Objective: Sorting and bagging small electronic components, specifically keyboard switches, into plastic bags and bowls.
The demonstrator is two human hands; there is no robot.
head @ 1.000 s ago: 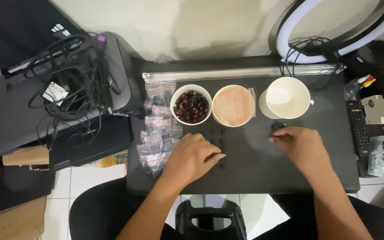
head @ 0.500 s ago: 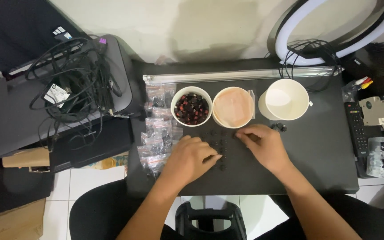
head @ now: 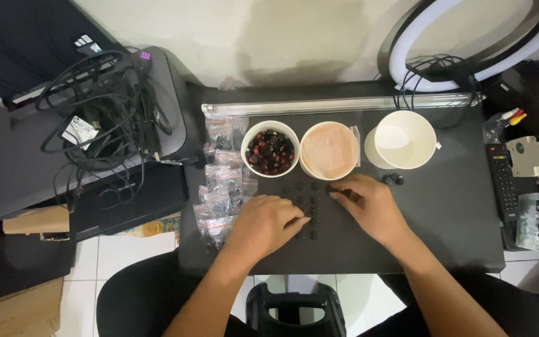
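Both hands rest palm-down on the black table (head: 456,212). The left hand (head: 263,224) lies with fingers together beside rows of small black parts (head: 304,203). The right hand (head: 369,206) has its fingertips (head: 335,192) closed on one part at the top row, just below the pink-filled bowl (head: 329,150). A bowl of dark pieces (head: 270,148) stands beside it; the small part itself is too small to identify.

1. The desk (head: 456,224) has a matt black, smooth top.
2. The three bowls (head: 405,138) at 12 o'clock look like smooth white paper or plastic.
3. The little bags (head: 219,187) at 9 o'clock are clear, glossy plastic.
4. The small black pieces (head: 312,201) by the fingers (head: 339,195) look like dull plastic.
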